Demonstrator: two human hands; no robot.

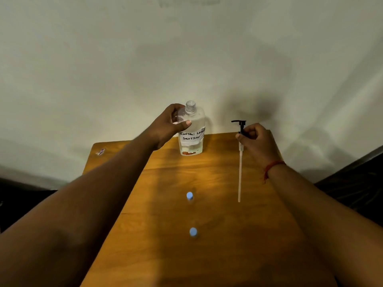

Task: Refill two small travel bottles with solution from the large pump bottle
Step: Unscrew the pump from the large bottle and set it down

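Note:
The large clear bottle (191, 131) stands upright at the far edge of the wooden table (207, 245), its neck uncovered and a handwritten label on its front. My left hand (169, 126) grips its upper shoulder. My right hand (256, 139) holds the black pump head (240, 126), taken out of the bottle, with its long white dip tube (239, 175) hanging down over the table to the right. Two small travel bottles with blue caps stand in the middle of the table, one farther (189, 196) and one nearer (193, 232), both capped.
A pale wall rises right behind the table. A small scrap (101, 151) lies at the far left corner. Dark floor or furniture lies on both sides of the table.

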